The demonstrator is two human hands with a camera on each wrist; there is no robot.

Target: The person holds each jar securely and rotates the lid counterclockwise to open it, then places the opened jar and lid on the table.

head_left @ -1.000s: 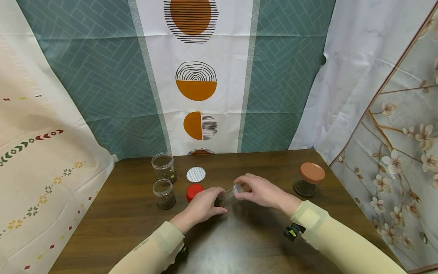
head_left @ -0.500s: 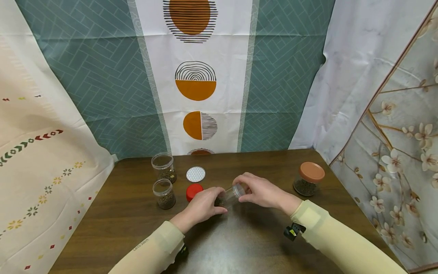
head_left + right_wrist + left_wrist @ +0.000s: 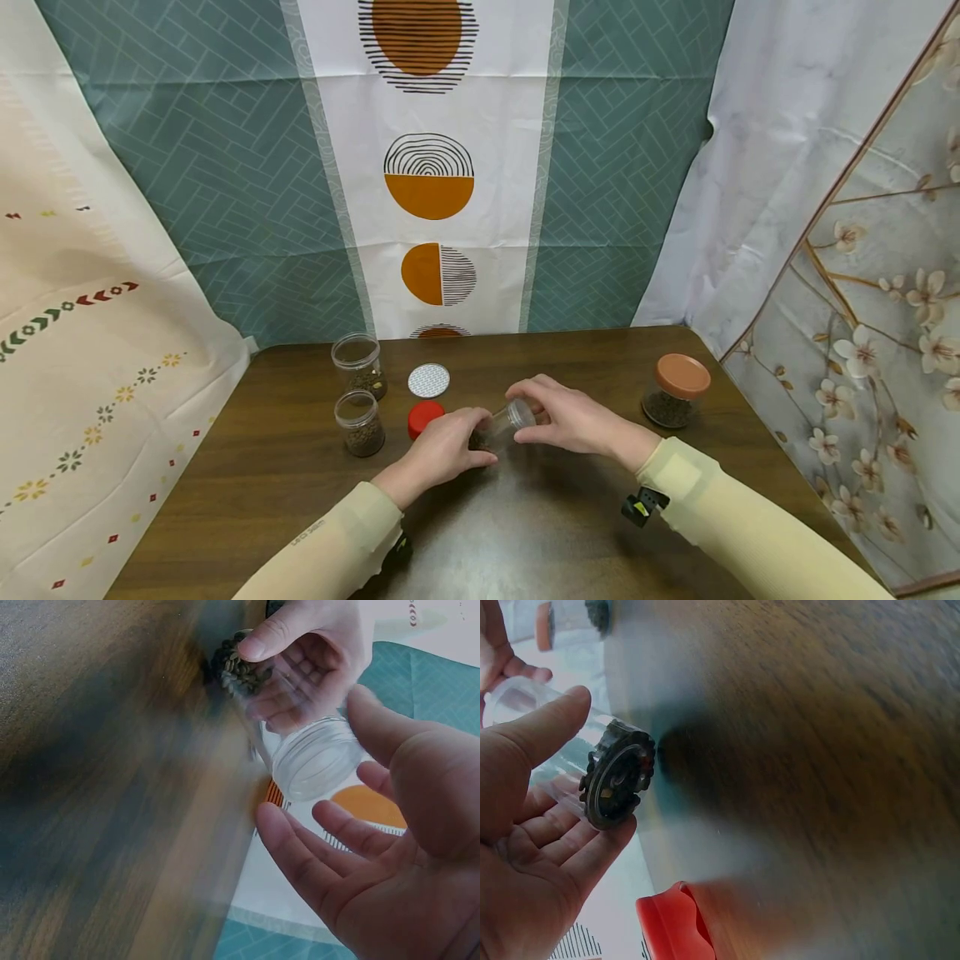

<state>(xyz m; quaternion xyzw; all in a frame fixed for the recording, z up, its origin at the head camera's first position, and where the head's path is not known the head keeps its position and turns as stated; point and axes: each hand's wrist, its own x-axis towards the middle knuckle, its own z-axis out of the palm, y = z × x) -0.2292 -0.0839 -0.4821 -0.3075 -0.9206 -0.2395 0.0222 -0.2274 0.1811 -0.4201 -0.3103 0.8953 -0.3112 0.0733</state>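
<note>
My left hand (image 3: 450, 446) grips a clear screw-top jar (image 3: 498, 425) near its base, thumb on one side and fingers on the other. The jar lies tilted over the table, its mouth toward my right. Dark seed-like grains (image 3: 238, 669) are gathered at its bottom end, also plain in the left wrist view. Around the threaded rim (image 3: 319, 761), my right hand (image 3: 566, 417) holds its thumb and fingers spread apart, with gaps showing between fingertips and glass in the right wrist view. A red lid (image 3: 425, 417) sits on the table just beyond my left hand.
Two open clear jars with dark contents, a rear one (image 3: 358, 367) and a front one (image 3: 361, 425), stand at the left. A white patterned disc (image 3: 429, 381) lies behind the red lid. A jar with an orange-brown lid (image 3: 678, 387) stands at the right of the wooden table (image 3: 247, 500).
The fingers of my right hand have spread slightly at the jar's mouth, and more of its rim shows. My left hand and the other jars stay nearly where they were.
</note>
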